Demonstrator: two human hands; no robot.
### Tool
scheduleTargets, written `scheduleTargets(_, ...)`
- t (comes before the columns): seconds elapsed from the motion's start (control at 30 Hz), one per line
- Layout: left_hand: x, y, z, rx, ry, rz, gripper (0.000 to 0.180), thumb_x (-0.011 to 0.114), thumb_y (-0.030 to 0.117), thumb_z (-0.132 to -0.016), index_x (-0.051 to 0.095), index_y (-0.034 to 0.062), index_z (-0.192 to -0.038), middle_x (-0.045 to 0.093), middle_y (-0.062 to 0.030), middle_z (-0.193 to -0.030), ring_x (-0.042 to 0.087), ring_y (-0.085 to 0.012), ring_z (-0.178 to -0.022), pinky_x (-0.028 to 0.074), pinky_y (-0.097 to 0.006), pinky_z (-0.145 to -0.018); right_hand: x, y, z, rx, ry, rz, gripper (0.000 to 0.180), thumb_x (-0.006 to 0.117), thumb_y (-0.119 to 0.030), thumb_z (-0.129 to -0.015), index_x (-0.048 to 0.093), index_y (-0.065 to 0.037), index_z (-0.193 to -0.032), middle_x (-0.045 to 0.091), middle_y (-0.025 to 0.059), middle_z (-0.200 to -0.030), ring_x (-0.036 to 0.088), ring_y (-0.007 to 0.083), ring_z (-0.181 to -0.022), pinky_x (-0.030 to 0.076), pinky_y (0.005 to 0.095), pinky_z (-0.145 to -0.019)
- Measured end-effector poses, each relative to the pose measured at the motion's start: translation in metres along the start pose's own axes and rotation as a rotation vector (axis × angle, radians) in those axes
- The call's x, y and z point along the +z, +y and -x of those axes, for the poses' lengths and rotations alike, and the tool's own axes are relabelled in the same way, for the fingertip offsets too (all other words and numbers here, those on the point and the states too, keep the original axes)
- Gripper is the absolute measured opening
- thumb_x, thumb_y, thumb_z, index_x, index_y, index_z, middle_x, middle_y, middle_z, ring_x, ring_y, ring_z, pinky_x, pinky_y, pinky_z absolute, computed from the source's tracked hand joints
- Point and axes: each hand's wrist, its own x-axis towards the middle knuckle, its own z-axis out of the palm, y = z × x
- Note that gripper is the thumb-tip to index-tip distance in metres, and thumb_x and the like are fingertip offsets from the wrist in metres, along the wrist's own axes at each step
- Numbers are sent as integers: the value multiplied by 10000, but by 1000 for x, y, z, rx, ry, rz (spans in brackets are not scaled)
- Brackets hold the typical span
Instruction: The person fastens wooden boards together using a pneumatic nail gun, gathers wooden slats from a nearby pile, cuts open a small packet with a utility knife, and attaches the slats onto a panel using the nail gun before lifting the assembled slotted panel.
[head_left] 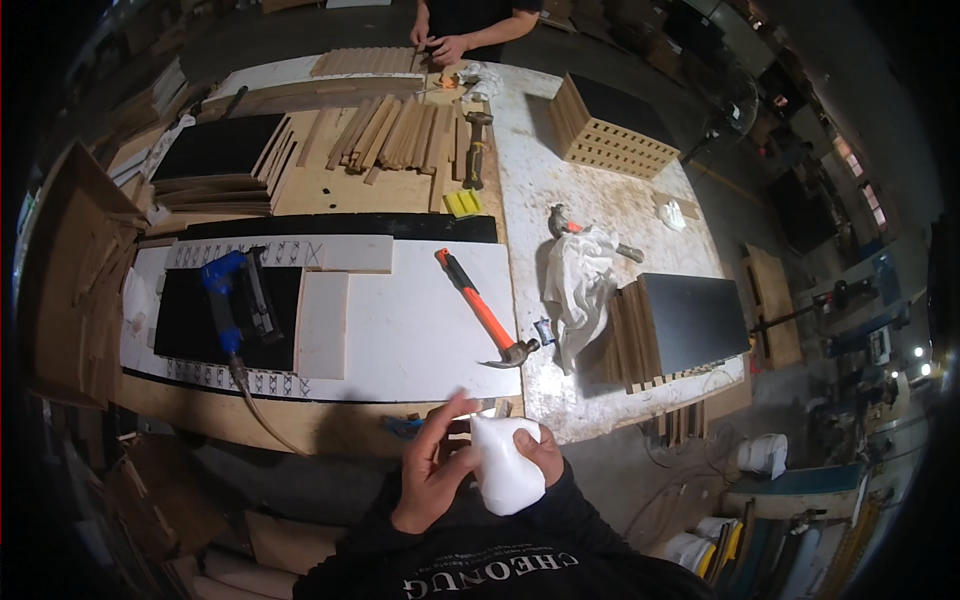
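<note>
My right hand is wrapped round a white squeeze bottle with a tapered top, close in front of my chest. Its narrow end points up and to the left. Beside that end, my left hand has its fingers stretched and apart, the thumb close to the bottle's side; whether it touches cannot be made out. On the white board beyond lies an orange-and-black claw hammer. A blue nail gun with a hose rests on a black panel to the left.
Stacked dark panels and a white cloth over another hammer occupy the right table. Farther back are wooden strips, a yellow block, a hammer and more panels. Another person's hands work at the far end.
</note>
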Motion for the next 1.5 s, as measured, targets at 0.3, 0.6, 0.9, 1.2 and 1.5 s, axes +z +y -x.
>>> scheduleTargets(0.3, -7, -29, 20, 280, 156, -188, 1120, 671, 560, -683, 57, -75, -1371, 161, -222, -1396, 220, -322, -1293, 193, -417, -1049, 36, 3, -12, -372, -115, 574, 675, 453, -462, -888, 363, 79, -1281, 487, 209, -1202, 488, 237, -1103, 362, 313, -933)
scheduleTargets(0.6, -48, 21, -6, 228, 215, 320, 927, 589, 471, -697, 114, 110, -1407, 304, -200, -1349, 433, -388, -1151, 454, -482, -892, 80, 10, -9, -587, -730, 643, 989, 581, -499, -783, 72, 133, -1348, 57, 299, -1427, -7, 379, -1350, 56, 413, -1072)
scheduleTargets(0.9, -64, -29, 37, -72, 508, 544, 776, 519, 444, -817, 119, 119, -1396, 294, -165, -1365, 403, -391, -1173, 437, -516, -892, 74, 37, -9, -492, -617, 930, 858, 707, -271, -697, 245, 88, -1326, 148, 286, -1409, 153, 435, -1312, 218, 421, -1054)
scheduleTargets(1.2, -94, -7, 8, -14, -94, 762, 823, 634, 388, -783, 100, 303, -1404, 381, -177, -1303, 518, -356, -1032, 501, -522, -774, 35, 12, 0, -361, -582, 532, 374, 643, -79, -784, 547, 10, -1135, 596, 159, -1076, 592, 274, -972, 463, 307, -831)
scheduleTargets(1.5, -92, 16, 30, -26, 117, 715, 894, 651, 195, -701, 114, 259, -1413, 476, -183, -1101, 524, -217, -627, 478, -307, -501, 14, 2, 5, -217, -330, 589, 366, 625, -59, -802, 534, 10, -1150, 614, 131, -1060, 589, 202, -990, 443, 299, -883)
